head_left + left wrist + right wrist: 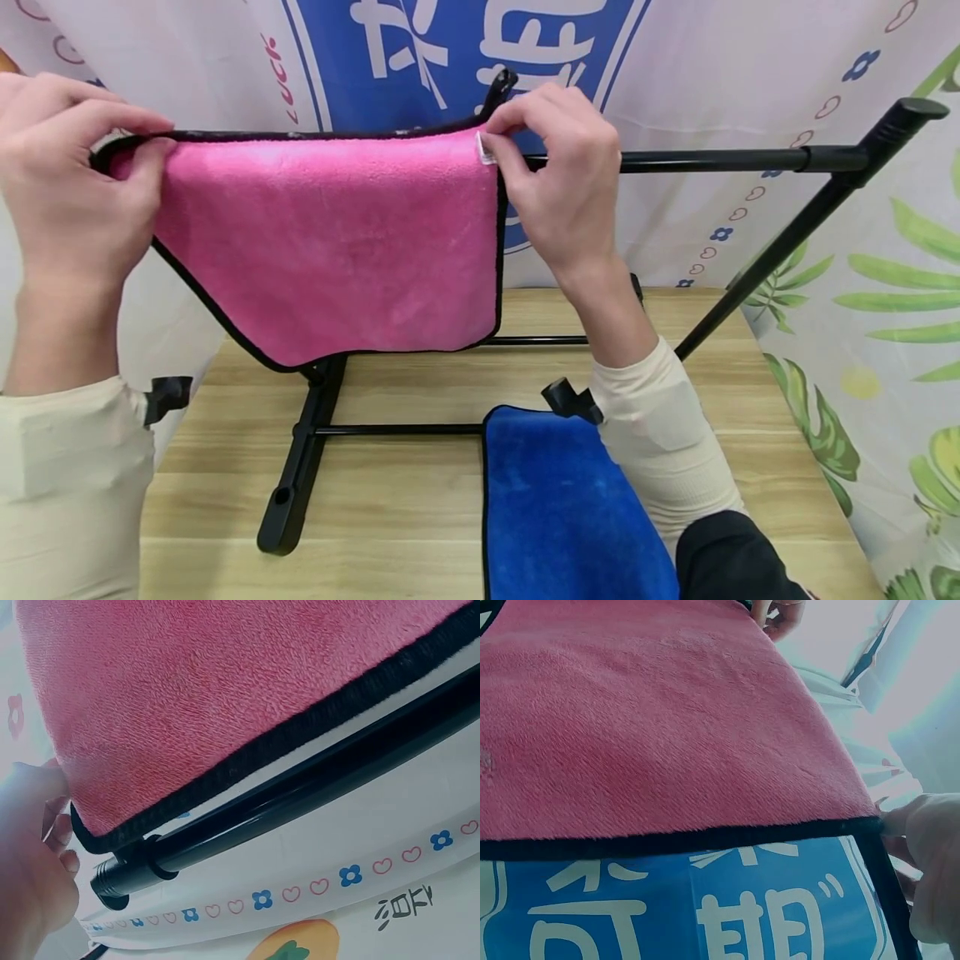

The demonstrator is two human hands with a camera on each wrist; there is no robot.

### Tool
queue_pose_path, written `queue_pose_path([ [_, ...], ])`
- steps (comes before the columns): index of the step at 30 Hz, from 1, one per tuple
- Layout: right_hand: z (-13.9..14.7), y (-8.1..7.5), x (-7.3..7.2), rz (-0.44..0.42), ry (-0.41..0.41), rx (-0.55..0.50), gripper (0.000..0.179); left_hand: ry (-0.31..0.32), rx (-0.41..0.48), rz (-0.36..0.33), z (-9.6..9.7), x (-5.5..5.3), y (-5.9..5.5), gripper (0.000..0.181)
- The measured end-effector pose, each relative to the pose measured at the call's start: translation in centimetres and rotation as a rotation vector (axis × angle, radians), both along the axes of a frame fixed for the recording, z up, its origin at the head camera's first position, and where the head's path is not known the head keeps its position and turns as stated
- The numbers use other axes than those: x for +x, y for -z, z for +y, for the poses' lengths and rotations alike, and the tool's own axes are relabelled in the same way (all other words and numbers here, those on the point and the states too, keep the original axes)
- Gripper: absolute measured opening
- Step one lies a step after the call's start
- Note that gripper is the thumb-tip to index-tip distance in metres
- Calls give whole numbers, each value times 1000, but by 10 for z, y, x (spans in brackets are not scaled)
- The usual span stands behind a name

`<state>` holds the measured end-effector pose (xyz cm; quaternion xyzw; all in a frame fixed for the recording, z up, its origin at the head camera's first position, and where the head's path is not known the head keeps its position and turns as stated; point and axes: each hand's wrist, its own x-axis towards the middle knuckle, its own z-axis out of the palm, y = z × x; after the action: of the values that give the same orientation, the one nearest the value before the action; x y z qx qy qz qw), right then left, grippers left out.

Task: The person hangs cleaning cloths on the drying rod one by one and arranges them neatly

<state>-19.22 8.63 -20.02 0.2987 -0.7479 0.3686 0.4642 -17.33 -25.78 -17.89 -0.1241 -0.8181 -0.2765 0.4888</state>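
A pink plush towel (pixel 337 250) with black edging hangs spread between both hands, in front of the black rack's top bar (pixel 712 161). My left hand (pixel 75 167) pinches its upper left corner between thumb and fingers. At the upper right corner, beside a small white tag (pixel 486 150), my right hand (pixel 566 158) pinches the edge. The left wrist view shows the towel (pixel 202 697) with its black border running close along the bar (pixel 315 784). Much of the rack's left side is hidden behind the cloth.
A blue towel (pixel 562 508) with black edging lies on the wooden table (pixel 397 517), partly under the right forearm. The rack's foot (pixel 288 492) and lower crossbar (pixel 405 430) stand on the table. Behind hangs a printed curtain (pixel 675 75); leaf-patterned cloth (pixel 900 333) covers the right side.
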Motion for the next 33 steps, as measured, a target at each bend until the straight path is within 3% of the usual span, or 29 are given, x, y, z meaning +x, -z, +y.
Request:
queue_pose_path([
  [8,3,-1,1,-73,-13,52,16,-48,-26,-13,-5,-2,4,20],
  [15,7,0,2,-76,-51,75,14,-114,-191,-101,-14,4,8,28],
  [19,9,0,3,-83,-67,106,16,-132,-213,-150,-16,8,7,32],
  [33,15,-2,7,-160,-85,210,21,7,-182,-169,-23,13,5,35],
])
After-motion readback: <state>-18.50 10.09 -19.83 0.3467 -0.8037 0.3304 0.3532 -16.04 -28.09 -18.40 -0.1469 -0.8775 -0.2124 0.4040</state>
